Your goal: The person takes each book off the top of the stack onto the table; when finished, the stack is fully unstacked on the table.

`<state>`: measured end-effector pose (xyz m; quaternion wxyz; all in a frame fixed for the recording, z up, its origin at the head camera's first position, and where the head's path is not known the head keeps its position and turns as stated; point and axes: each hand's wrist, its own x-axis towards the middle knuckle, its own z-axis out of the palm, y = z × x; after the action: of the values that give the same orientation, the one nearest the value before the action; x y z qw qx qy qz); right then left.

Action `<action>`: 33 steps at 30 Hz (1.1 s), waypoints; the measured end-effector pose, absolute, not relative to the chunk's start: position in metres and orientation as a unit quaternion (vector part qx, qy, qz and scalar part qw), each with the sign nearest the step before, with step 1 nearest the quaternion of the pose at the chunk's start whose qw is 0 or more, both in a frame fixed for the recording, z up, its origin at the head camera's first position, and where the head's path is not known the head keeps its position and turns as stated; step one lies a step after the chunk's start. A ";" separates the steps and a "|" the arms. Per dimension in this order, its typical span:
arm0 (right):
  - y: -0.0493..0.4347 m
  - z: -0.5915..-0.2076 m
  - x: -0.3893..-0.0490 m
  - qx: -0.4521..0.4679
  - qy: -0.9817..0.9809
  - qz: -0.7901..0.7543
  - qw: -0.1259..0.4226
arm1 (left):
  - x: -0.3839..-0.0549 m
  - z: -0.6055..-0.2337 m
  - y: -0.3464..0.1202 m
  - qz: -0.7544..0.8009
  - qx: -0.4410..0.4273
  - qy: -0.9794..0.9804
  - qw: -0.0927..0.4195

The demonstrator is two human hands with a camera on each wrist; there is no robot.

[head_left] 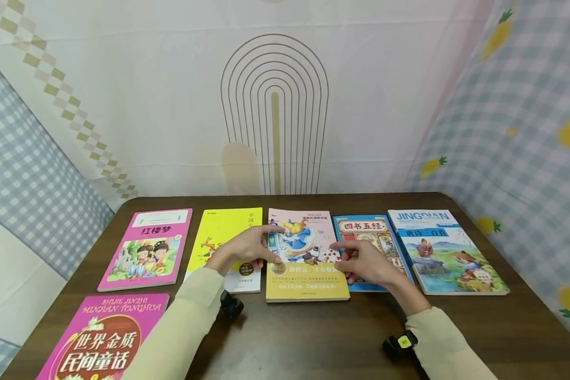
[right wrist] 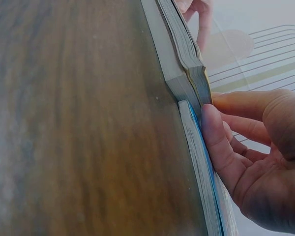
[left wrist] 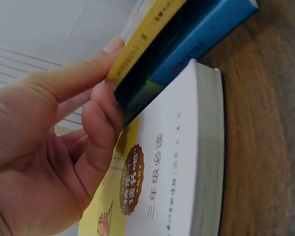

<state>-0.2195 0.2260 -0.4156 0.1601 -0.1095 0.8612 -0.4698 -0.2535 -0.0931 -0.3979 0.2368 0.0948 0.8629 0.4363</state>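
In the head view, a pink storybook with a yellow lower band (head_left: 309, 285) lies in the middle of the row, between my hands. My left hand (head_left: 249, 245) pinches its left edge; the left wrist view shows thumb and fingers at the yellow spine (left wrist: 137, 51). Beneath that, a blue spine (left wrist: 201, 46) shows, with a dark gap between the two. At the opposite edge, my right hand (head_left: 368, 261) pinches the book between thumb and finger, seen also at the page corner (right wrist: 202, 91) in the right wrist view. The yellow book (head_left: 228, 221) lies under my left hand, the blue book (head_left: 366, 227) beside my right.
A pink book (head_left: 147, 253) and a blue-and-white book (head_left: 448, 258) lie at the row's two ends. Another magenta book (head_left: 104, 338) lies front left, partly behind my left sleeve. All are on a dark wooden table (head_left: 304, 338) before a patterned cloth backdrop (head_left: 180, 105).
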 end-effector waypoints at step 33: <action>0.225 -0.418 -0.219 -0.130 0.867 -0.457 0.150 | -0.239 -0.400 -0.129 0.590 0.063 0.760 0.266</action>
<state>-0.2188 0.2253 -0.4177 0.1504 -0.1302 0.8671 -0.4568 -0.2387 -0.1286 -0.3996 0.2663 0.0625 0.7600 0.5896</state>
